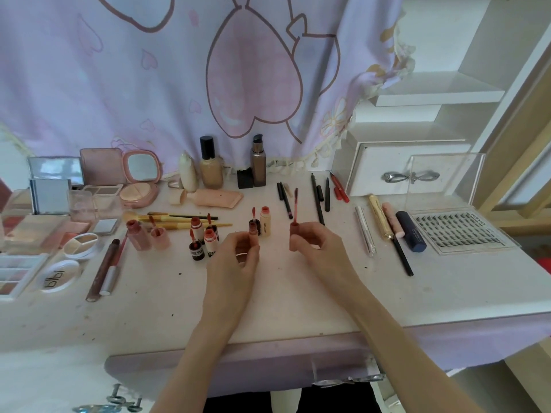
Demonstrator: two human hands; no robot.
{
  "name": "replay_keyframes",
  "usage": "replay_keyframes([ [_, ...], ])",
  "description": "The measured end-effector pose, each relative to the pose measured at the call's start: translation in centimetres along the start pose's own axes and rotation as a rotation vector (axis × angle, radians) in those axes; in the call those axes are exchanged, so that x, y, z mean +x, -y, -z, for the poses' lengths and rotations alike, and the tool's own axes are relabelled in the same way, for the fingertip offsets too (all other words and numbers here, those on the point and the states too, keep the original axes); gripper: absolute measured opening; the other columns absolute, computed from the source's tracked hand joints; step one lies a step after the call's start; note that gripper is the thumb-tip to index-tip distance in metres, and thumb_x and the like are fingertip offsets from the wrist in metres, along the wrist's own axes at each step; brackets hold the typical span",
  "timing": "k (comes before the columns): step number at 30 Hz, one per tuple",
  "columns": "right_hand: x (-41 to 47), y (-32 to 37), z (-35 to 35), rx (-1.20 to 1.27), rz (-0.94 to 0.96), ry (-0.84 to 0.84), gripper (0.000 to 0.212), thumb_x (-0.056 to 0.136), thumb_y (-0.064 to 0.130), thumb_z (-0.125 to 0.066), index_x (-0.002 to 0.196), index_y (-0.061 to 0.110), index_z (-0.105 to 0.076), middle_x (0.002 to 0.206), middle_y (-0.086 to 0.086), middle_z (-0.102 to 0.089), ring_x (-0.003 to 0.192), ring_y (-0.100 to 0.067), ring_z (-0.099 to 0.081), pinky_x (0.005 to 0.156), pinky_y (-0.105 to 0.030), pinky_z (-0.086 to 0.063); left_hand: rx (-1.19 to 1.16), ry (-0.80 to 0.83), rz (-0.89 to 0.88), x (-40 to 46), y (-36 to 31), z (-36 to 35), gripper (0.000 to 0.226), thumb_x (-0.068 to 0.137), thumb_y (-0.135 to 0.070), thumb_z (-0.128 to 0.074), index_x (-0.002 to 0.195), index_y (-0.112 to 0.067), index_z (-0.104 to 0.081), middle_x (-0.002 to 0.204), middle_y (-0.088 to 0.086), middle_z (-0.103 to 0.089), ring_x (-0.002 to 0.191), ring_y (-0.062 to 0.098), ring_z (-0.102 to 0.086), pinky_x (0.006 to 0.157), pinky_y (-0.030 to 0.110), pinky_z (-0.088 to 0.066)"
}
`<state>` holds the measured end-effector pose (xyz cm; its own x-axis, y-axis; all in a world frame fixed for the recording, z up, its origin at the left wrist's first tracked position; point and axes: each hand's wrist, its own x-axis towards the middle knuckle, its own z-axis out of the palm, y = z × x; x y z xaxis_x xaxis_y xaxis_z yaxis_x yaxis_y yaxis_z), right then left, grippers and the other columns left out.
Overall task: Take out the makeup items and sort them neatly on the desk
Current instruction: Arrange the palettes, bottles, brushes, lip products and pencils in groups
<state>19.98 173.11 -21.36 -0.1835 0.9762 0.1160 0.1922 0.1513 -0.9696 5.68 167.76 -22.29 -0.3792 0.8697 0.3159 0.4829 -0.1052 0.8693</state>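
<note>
makeup items lie spread across the white desk (298,293), and two of them are up in the person's hands near its middle. left hand (238,257) curls its fingers round a small lip gloss tube (253,231), held upright with its dark open mouth on top. right hand (310,242) pinches the tube's cap at the base, so the applicator wand (295,208) stands straight up with its reddish tip uppermost. tube and wand are apart, a clear gap between them.

just behind the left hand stands a cream lip tint bottle (265,222) with a red top. left of it is a cluster of small lip tints (204,236), some with wands poking out, and behind them a few yellow-handled brushes (179,220) lying flat. farther left sit open palettes (44,228) and a pink compact (140,180) with its mirror raised. at the back, against a pink-and-lilac cloth (179,70), stand a foundation bottle (211,163) and a brown pump bottle (258,162). dark pencils (318,201) lie right of centre, then a silver tube (365,231), a gold tube (380,217) and a navy tube (411,231). a tray of false lashes (459,231) rests at the far right.
</note>
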Motion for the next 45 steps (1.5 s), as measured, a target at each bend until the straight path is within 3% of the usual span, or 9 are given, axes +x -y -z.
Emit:
replay_keyframes([
  [2,0.5,-0.1,-0.7,-0.132,0.044,0.000,0.013,0.087,0.009,-0.060,0.098,0.016,-0.064,0.095,0.000,-0.066,0.085,-0.009,-0.059,0.070,-0.005,-0.042,0.028,-0.005,-0.008,0.4,0.1,-0.1,0.018,0.089,-0.010,-0.058,0.106,-0.012,-0.060,0.098,-0.001,-0.064,0.087,0.004,-0.059,0.072,0.000,-0.042],
  [6,1.2,-0.6,-1.9,-0.236,0.093,0.013,0.008,0.084,0.011,-0.064,0.091,0.015,-0.062,0.089,0.006,-0.064,0.076,0.001,-0.055,0.068,-0.001,-0.038,0.056,-0.024,-0.037,1.1,0.2,-0.4,0.015,0.088,-0.008,-0.060,0.099,-0.018,-0.057,0.095,-0.004,-0.063,0.084,0.001,-0.058,0.074,-0.002,-0.039],
  [10,1.8,-1.1,-2.6,-0.334,0.174,0.021,0.011,0.085,0.013,-0.064,0.096,0.012,-0.063,0.088,0.008,-0.058,0.073,0.006,-0.051,0.069,0.001,-0.037,0.076,-0.032,-0.023,1.6,0.6,-0.7,0.016,0.088,-0.012,-0.060,0.104,-0.016,-0.058,0.096,-0.007,-0.061,0.085,0.001,-0.057,0.073,0.000,-0.040],
  [17,2.4,-1.5,-3.1,-0.399,0.247,0.034,0.011,0.087,0.012,-0.061,0.097,0.010,-0.064,0.093,-0.001,-0.064,0.078,-0.007,-0.054,0.070,-0.002,-0.039,0.103,-0.048,-0.041,2.0,0.8,-0.9,0.020,0.089,-0.011,-0.059,0.109,-0.012,-0.060,0.098,-0.008,-0.060,0.091,0.008,-0.057,0.079,0.011,-0.040],
  [25,2.6,-1.7,-3.4,-0.441,0.258,0.053,0.012,0.087,0.013,-0.062,0.097,0.010,-0.064,0.092,0.001,-0.064,0.079,-0.009,-0.054,0.074,-0.010,-0.039,0.080,-0.030,-0.041,2.1,1.0,-0.7,0.020,0.089,-0.010,-0.058,0.108,-0.017,-0.059,0.093,-0.013,-0.058,0.086,-0.001,-0.055,0.073,-0.003,-0.038],
  [31,2.5,-1.5,-3.3,-0.444,0.237,0.060,0.011,0.087,0.015,-0.062,0.097,0.010,-0.063,0.094,0.000,-0.066,0.081,-0.010,-0.054,0.076,-0.014,-0.041,0.072,-0.007,-0.020,2.0,1.0,-0.8,0.020,0.088,-0.006,-0.058,0.107,-0.015,-0.059,0.098,-0.006,-0.062,0.092,0.007,-0.058,0.077,0.006,-0.040],
  [38,1.5,-1.4,-2.5,-0.435,0.237,0.040,0.020,0.088,0.016,-0.062,0.105,0.008,-0.059,0.100,-0.001,-0.061,0.084,-0.007,-0.054,0.072,-0.003,-0.040,0.114,-0.030,0.051,0.3,0.4,-0.6,0.045,0.091,-0.012,-0.056,0.133,-0.011,-0.043,0.119,0.002,-0.054,0.106,0.013,-0.055,0.095,0.029,-0.045],
  [42,0.0,-1.6,-0.8,-0.402,0.231,-0.024,0.015,0.088,0.010,-0.060,0.103,0.009,-0.061,0.095,0.005,-0.059,0.078,0.000,-0.053,0.073,0.000,-0.040,0.163,-0.101,-0.104,-2.4,-0.5,-0.8,0.033,0.090,-0.013,-0.055,0.122,-0.016,-0.051,0.109,-0.005,-0.054,0.090,0.003,-0.055,0.079,0.020,-0.048],
  [45,-0.9,-1.7,1.4,-0.422,0.242,-0.138,0.005,0.089,0.010,-0.059,0.092,0.013,-0.062,0.085,0.006,-0.059,0.074,0.002,-0.053,0.070,-0.002,-0.040,0.197,0.016,-0.229,-3.2,-1.1,-1.8,0.024,0.091,-0.018,-0.054,0.115,-0.019,-0.056,0.104,-0.009,-0.055,0.087,0.002,-0.056,0.079,0.019,-0.048],
])
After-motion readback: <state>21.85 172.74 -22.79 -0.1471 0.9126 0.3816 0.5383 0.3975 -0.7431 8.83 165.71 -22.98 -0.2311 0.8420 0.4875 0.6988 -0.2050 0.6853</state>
